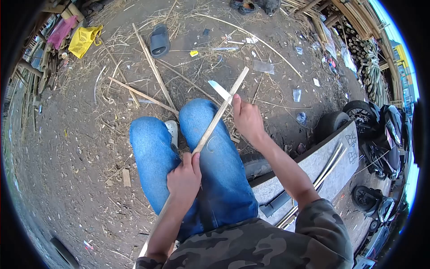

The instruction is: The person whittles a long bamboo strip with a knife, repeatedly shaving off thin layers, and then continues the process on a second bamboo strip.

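A long split bamboo strip [212, 123] runs slantwise across my lap, its far end beyond my knees. My left hand [184, 175] is closed round the strip over my thighs. Beyond my right knee, my right hand [247, 117] grips a knife whose handle is hidden in the fist. The knife's pale blade [219, 90] points to the upper left and lies across the strip near its far end. A thin curled shaving [210, 144] rests on the jeans below the strip.
Loose bamboo strips [152, 65] and a dark sandal [159, 40] lie on the littered ground ahead. At my right are a board [347, 148] with strips on it, a tire [330, 125] and motorcycles [389, 139]. A yellow bag [84, 41] is at upper left.
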`<state>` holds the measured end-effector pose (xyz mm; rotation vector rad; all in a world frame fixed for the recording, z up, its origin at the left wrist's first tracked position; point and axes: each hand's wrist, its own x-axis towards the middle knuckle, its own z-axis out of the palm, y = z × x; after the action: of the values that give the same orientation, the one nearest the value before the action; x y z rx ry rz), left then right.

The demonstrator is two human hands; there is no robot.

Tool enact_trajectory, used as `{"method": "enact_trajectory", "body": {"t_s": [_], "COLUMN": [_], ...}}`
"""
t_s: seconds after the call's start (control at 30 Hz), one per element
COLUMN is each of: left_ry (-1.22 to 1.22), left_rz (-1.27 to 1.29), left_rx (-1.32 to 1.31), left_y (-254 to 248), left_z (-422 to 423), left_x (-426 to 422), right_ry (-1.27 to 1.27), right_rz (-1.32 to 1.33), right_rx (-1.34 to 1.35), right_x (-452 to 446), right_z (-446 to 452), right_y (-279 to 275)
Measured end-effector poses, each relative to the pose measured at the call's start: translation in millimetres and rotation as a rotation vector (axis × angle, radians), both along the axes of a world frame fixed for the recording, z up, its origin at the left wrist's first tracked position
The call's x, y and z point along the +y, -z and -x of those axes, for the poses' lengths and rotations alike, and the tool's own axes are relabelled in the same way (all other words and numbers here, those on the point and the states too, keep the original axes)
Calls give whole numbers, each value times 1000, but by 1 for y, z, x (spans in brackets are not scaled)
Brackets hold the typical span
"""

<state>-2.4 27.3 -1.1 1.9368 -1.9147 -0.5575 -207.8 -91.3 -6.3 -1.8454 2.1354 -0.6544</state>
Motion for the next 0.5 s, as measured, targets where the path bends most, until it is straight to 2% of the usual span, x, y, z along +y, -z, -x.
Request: {"method": "enact_trajectory", "body": {"t_s": [0.1,0.13,0.23,0.27,0.3,0.4,0.47,0.5], "left_ry": [40,51,42,38,34,41,51,45], "left_rz": [80,71,107,116,115,102,89,97], "left_rx": [-83,-90,-97,-88,-82,-83,-95,-95], "left_y": [1,2,4,5,4,3,3,3], "left_z": [1,-1,1,0,0,1,0,2], "left_x": [-1,1,-2,-2,0,-1,1,0], "right_ry": [21,106,124,-1,12,-25,202,205], "right_rz": [-53,-87,-157,-37,-19,-154,-113,-110], "right_rx": [-16,-11,-45,-67,-57,14,19,23], "right_x": [-24,-43,-29,-2,8,-20,-48,-39], "right_z": [16,29,20,-1,-4,19,36,29], "right_y": [-22,-24,-16,5,3,-17,-28,-26]}}
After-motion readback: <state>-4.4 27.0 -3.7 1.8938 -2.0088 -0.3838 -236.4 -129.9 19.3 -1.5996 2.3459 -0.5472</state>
